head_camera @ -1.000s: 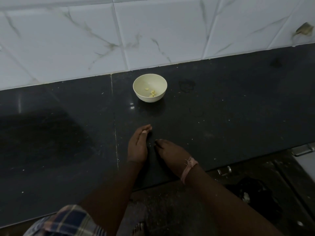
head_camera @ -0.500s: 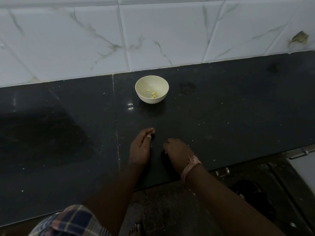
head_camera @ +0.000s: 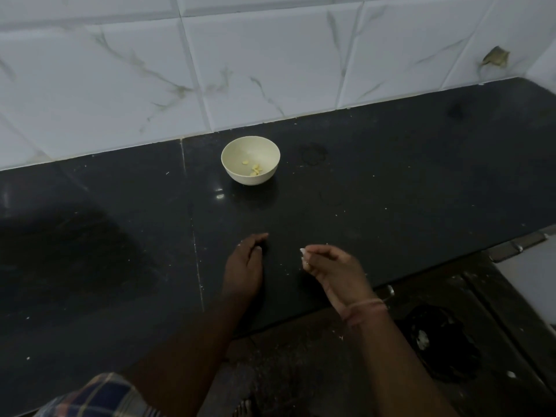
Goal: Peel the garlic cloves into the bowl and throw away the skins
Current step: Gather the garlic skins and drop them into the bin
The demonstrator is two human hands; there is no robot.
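Two hands work at the near edge of a black stone desk (head_camera: pixel 391 188), set against a wall of white marbled tiles (head_camera: pixel 240 70). The left hand (head_camera: pixel 245 266) rests on the desk with its edge down and its fingers loosely bent inward; whether it holds anything under them cannot be told. The right hand (head_camera: pixel 334 266) is raised just beside it, palm turned up, with the fingers curled and pinching small pale garlic skins (head_camera: pixel 304 255) at the fingertips. A pinkish thread band (head_camera: pixel 365 308) circles the right wrist. Farther back, near the wall and slightly left of the middle, stands a small cream bowl (head_camera: pixel 237 173), well apart from both hands; a few yellowish peeled garlic cloves (head_camera: pixel 255 168) lie in its bottom. Tiny white flecks are scattered over the dark surface. Below the desk's near edge on the right, a dark bin (head_camera: pixel 442 344) sits on the floor with pale scraps in it, and a metal hinge (head_camera: pixel 520 245) shows at the far right edge. A corner of checked cloth (head_camera: pixel 99 395) appears at the near left.
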